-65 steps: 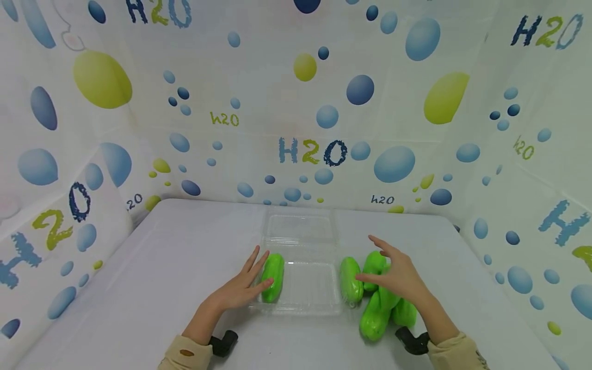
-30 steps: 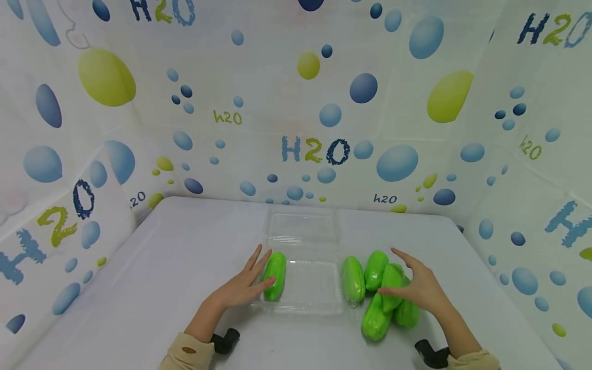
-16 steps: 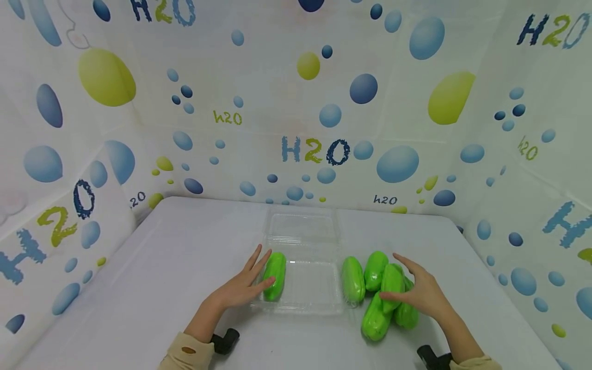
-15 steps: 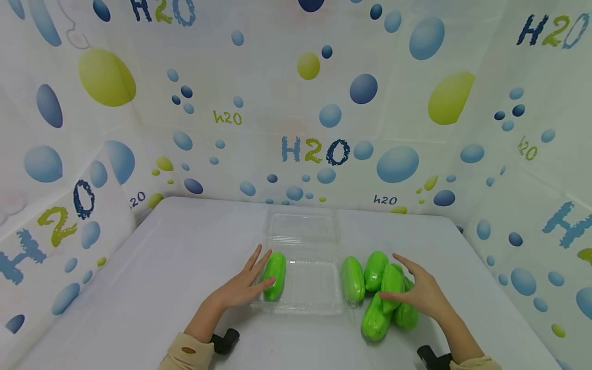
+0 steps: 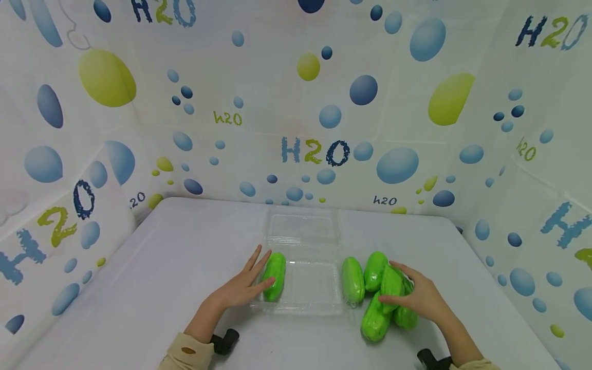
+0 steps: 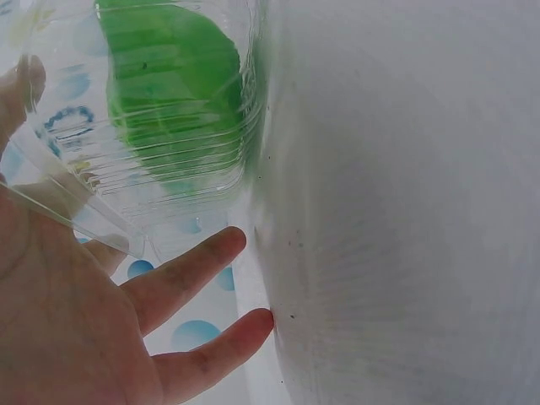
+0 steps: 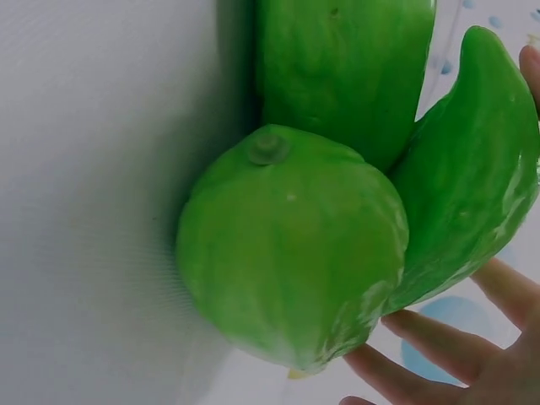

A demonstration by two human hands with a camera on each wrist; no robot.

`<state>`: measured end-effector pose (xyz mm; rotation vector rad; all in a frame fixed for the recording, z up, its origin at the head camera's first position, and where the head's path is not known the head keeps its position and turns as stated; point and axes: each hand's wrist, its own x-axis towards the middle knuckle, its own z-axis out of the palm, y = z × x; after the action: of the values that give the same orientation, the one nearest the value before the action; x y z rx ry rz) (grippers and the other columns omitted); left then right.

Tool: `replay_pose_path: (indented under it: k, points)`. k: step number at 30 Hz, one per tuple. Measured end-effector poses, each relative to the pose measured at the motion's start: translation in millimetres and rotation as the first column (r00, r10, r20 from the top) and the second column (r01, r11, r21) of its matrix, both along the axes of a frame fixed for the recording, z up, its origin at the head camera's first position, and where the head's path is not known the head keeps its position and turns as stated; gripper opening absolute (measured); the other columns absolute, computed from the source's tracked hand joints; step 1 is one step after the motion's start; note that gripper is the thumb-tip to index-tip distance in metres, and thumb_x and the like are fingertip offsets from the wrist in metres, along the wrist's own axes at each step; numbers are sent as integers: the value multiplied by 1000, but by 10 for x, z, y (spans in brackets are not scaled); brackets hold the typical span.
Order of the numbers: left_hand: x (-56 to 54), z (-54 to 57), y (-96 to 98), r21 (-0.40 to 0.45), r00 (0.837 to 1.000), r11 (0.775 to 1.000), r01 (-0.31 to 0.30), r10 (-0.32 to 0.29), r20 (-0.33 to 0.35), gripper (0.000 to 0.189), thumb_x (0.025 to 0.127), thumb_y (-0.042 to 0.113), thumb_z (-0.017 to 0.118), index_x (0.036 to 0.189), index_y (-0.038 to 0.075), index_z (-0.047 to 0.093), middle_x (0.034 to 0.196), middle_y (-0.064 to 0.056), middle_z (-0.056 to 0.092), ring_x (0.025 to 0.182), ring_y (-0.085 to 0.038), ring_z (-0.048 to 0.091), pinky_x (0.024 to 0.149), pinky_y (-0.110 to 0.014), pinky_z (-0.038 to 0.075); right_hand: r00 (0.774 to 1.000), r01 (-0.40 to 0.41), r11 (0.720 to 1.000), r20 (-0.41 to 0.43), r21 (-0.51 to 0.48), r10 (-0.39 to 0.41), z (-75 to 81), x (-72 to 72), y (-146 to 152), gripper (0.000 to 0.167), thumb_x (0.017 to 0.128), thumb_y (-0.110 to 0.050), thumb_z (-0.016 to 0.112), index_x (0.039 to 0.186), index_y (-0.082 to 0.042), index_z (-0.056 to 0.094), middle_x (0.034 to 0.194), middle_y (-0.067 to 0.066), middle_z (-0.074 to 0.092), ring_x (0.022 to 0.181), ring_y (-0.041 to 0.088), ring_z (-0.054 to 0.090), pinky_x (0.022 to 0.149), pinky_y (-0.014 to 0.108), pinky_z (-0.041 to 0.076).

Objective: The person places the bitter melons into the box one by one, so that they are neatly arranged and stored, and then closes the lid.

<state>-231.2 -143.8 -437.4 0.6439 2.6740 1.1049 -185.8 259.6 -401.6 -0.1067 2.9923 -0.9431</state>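
Note:
A clear plastic clamshell box point(image 5: 307, 293) lies unfolded with its lid flat behind it. One glossy green cucumber-shaped vegetable point(image 5: 275, 276) is inside along the left wall. My left hand point(image 5: 238, 290) rests against that wall, fingers nearly straight and thumb over the rim; the left wrist view shows the spread fingers point(image 6: 198, 359) outside the plastic. My right hand point(image 5: 418, 295) holds the topmost green vegetable point(image 5: 391, 282) of the heap between thumb and fingers. Fingers point(image 7: 456, 346) reach behind this leaning vegetable point(image 7: 472, 177) in the right wrist view; their contact is partly hidden.
Beside the box's right wall lies a similar green vegetable point(image 5: 353, 280), with another point(image 5: 376, 271) next to it. Two more, a front one point(image 5: 375, 319) and a right one point(image 5: 407, 318), lie under the held one. A white cloth covers the table point(image 5: 208, 231); a patterned curtain point(image 5: 259, 77) hangs behind.
My right hand first drew back to the right from the heap, then lowered and narrowed its grip round the top vegetable. My left hand keeps its place at the box.

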Motion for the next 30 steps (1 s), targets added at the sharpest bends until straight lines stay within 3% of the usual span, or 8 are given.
replay_pose_path:
  k: [7, 30]
  points:
    - [-15, -3, -8, -2, 1000, 1000, 0, 0, 2, 74, 92, 46, 47, 149, 18, 8, 153, -8, -10, 134, -41, 17, 95, -63, 28, 1000, -5, 1000, 30, 1, 5, -37, -6, 10, 95, 65, -52, 76, 141, -12, 37, 139, 28, 33, 124, 49, 31, 90, 64, 32]
    - [-44, 16, -21, 6, 1000, 1000, 4, -4, 5, 75, 92, 46, 48, 149, 16, 8, 153, -10, -9, 134, -40, 15, 95, -63, 27, 999, -14, 999, -37, -45, 12, -23, -20, -16, 94, 63, -48, 80, 138, -8, 40, 137, 23, 39, 122, 46, 35, 90, 62, 34]
